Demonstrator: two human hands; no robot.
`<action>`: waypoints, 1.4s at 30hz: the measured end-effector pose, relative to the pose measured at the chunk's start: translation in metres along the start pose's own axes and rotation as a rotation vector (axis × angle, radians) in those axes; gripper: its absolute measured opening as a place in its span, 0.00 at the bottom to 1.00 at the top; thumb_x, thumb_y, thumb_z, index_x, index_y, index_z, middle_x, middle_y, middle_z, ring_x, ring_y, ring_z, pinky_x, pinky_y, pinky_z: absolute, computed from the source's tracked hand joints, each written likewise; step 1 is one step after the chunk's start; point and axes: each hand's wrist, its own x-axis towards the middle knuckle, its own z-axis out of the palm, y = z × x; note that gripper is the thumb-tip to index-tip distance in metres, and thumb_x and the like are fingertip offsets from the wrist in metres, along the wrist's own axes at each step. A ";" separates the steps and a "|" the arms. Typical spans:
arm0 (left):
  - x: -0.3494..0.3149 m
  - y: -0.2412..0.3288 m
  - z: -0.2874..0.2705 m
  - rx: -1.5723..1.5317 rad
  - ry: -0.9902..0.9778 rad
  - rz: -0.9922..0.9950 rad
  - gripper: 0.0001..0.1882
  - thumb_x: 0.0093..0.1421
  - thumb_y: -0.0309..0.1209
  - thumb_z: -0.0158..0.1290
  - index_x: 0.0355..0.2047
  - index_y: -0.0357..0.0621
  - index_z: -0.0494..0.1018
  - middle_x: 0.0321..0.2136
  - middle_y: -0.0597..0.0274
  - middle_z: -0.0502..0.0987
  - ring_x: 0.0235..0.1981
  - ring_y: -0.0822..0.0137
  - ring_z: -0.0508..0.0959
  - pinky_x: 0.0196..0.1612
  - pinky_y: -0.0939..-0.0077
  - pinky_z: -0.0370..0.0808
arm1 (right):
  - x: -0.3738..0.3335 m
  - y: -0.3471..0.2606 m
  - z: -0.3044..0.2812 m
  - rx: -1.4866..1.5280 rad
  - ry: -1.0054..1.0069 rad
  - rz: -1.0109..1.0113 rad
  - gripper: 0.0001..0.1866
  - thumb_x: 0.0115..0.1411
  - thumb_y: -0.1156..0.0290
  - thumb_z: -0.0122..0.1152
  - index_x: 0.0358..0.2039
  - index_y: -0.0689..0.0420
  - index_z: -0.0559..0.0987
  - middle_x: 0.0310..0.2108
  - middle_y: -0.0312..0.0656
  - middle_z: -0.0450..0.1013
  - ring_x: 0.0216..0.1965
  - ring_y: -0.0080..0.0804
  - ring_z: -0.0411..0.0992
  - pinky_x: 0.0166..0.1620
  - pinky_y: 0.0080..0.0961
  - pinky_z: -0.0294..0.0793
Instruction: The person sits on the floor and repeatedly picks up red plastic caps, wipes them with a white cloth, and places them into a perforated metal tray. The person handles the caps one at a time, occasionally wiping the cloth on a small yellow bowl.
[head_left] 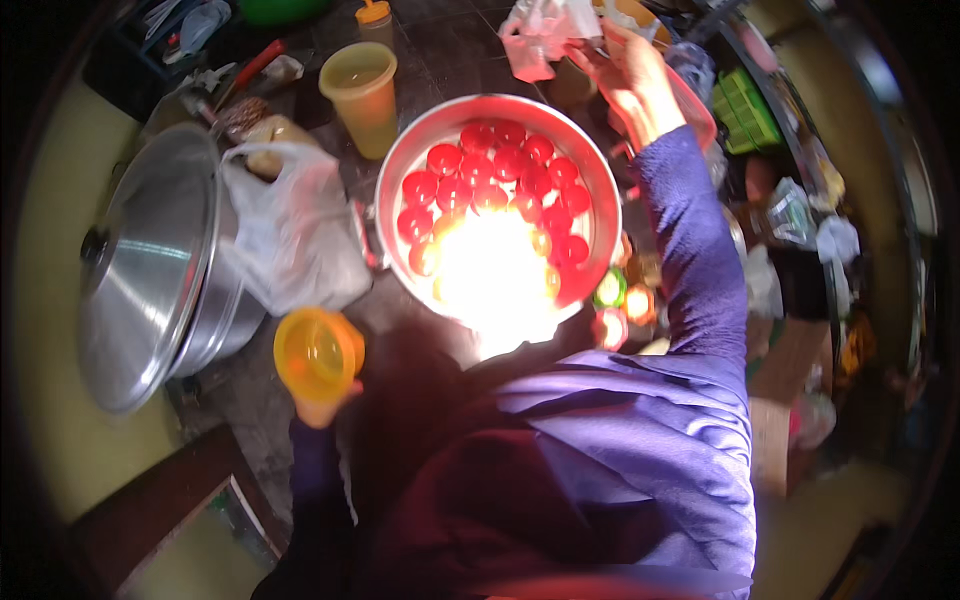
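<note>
My left hand (318,408) is closed round a yellow-orange plastic cup (318,352), its mouth facing up, at the lower left. In the middle stands a wide round metal pot (388,155) with many shiny red round things (477,170) in it. A white glare washes out the pot's near part. My right hand (638,80) is stretched far to the upper right, beside a white and pink plastic bag (540,38) and a pinkish-red container (695,105). Its fingertips are blurred against the bag, so their grip is unclear.
A large lidded metal pot (155,260) stands at the left, next to a white plastic bag (305,235). Behind the open pot are a tall yellow container (360,100) and an orange-capped bottle (375,22). Small jars (610,290) crowd its right; a green basket (745,110) lies farther off.
</note>
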 end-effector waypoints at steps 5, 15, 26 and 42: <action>-0.028 0.021 -0.023 0.261 0.138 0.164 0.49 0.34 0.32 0.74 0.54 0.40 0.57 0.48 0.59 0.67 0.51 0.64 0.69 0.55 0.70 0.66 | -0.182 -0.037 -0.025 -0.142 -0.054 -0.044 0.18 0.63 0.69 0.47 0.48 0.70 0.68 0.46 0.53 0.69 0.50 0.46 0.68 0.57 0.39 0.65; -0.069 -0.032 -0.032 0.603 0.243 0.272 0.47 0.31 0.43 0.73 0.51 0.42 0.64 0.47 0.54 0.69 0.50 0.53 0.67 0.54 0.61 0.65 | -0.470 -0.040 -0.110 -0.294 0.206 0.084 0.21 0.65 0.66 0.48 0.55 0.63 0.66 0.50 0.44 0.69 0.49 0.35 0.69 0.52 0.34 0.69; -0.080 -0.074 -0.057 0.699 0.179 -0.023 0.57 0.29 0.51 0.73 0.58 0.44 0.59 0.53 0.48 0.68 0.58 0.50 0.63 0.58 0.58 0.62 | -0.577 -0.017 -0.097 -0.443 0.588 -0.144 0.15 0.65 0.68 0.48 0.50 0.61 0.72 0.41 0.35 0.70 0.41 0.21 0.67 0.43 0.20 0.67; -0.224 0.258 0.151 -0.499 -1.119 -0.029 0.22 0.65 0.31 0.47 0.56 0.36 0.58 0.41 0.63 0.71 0.47 0.75 0.71 0.50 0.79 0.67 | -0.634 -0.042 0.042 -0.466 0.127 -0.363 0.10 0.68 0.67 0.46 0.38 0.61 0.70 0.27 0.36 0.70 0.29 0.20 0.68 0.33 0.21 0.69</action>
